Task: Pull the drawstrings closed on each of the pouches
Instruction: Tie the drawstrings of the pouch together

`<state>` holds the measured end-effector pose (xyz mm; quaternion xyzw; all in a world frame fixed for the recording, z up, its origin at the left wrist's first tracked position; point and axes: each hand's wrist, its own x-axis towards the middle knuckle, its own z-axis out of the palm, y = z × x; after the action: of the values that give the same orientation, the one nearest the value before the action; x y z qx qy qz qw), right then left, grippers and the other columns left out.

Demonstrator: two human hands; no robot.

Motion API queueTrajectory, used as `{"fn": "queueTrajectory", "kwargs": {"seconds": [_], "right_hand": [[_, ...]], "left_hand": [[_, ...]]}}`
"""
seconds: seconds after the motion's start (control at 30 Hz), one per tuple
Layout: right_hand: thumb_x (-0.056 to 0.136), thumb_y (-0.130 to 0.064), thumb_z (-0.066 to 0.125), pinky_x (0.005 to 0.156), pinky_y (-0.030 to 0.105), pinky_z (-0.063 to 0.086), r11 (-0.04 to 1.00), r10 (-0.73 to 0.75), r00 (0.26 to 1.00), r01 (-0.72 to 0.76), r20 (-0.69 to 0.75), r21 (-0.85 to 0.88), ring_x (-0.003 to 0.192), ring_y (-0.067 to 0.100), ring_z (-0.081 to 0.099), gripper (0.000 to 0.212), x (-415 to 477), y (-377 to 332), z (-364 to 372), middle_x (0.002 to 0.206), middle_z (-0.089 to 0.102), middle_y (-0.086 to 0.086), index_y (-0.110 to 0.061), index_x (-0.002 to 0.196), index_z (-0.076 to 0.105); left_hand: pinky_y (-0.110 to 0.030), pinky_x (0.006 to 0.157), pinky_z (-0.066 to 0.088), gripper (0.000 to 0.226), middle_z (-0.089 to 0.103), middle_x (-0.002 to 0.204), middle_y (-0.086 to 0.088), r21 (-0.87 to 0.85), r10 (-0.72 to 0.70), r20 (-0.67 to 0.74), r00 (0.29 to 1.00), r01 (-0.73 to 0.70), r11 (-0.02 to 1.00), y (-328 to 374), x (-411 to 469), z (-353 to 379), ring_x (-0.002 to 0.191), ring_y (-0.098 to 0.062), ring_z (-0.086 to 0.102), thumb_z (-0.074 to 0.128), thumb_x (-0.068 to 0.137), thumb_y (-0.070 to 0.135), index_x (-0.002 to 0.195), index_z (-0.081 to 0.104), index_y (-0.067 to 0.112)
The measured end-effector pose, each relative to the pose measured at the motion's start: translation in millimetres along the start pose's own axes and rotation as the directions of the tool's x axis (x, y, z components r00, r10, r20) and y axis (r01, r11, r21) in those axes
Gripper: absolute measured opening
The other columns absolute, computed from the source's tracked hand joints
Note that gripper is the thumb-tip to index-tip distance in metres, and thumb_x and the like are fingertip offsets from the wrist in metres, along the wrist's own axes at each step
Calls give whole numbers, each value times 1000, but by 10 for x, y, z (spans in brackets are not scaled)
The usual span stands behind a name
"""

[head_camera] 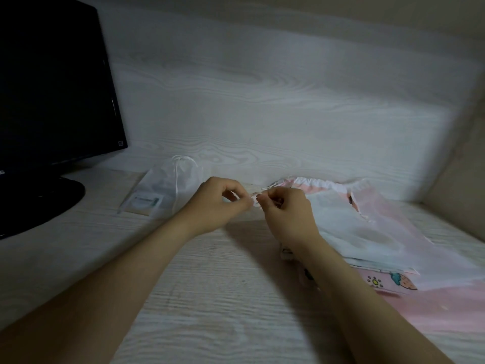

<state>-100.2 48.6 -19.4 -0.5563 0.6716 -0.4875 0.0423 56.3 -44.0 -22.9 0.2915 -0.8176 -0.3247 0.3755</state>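
Because thin and limp, white cord drawstring [254, 200]: probably slippery; best pinched near its channel; held just above desk centre.
Left grip [217, 206]: fingertips pinching drawstring.
Right grip [286, 216]: curled, pinching same drawstring.
Sheer white fabric pouch [338, 222]: light, floppy, atop pink printed pouches [378, 281].
Pale woodgrain desk [210, 298]: beneath.

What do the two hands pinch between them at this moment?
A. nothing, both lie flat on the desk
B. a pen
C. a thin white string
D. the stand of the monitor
C: the left hand and the right hand meet fingertip to fingertip, and both pinch the white string, just left of the pile of pouches.
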Motion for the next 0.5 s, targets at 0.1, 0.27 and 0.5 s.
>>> {"fn": "queueTrajectory", "kwargs": {"seconds": [0.1, 0.27, 0.5], "right_hand": [[101, -24, 65, 58, 5, 37, 1000, -19, 1000, 19, -21, -9, 61, -11, 56, 32, 9, 11, 13, 53, 55, -20, -29, 69, 62], [101, -24, 64, 55, 11, 35, 1000, -16, 999, 17, -37, 22, 56, -7, 54, 39, 2, -6, -4, 49, 53, -28, -30, 63, 58], [102, -31, 62, 61, 16, 39, 999, -24, 999, 22, 37, 43, 60, -7, 58, 24, -10, -24, 0, 54, 59, -28, -22, 92, 82]], "left_hand": [[-36, 78, 54, 33, 72, 93, -17, -98, -104, -7, 995, 103, 990, 53, 38, -59, 84, -18, 66, 63, 86, 34, 90, 74, 3], [-32, 80, 51, 38, 70, 83, -13, -197, -159, -94, 983, 138, 971, 114, 33, -76, 81, -14, 63, 61, 104, 30, 90, 74, -3], [-41, 84, 63, 34, 76, 86, -12, -782, -317, 20, 948, 212, 586, 232, 67, -147, 86, -28, 77, 52, 111, 29, 85, 57, 8]]}}
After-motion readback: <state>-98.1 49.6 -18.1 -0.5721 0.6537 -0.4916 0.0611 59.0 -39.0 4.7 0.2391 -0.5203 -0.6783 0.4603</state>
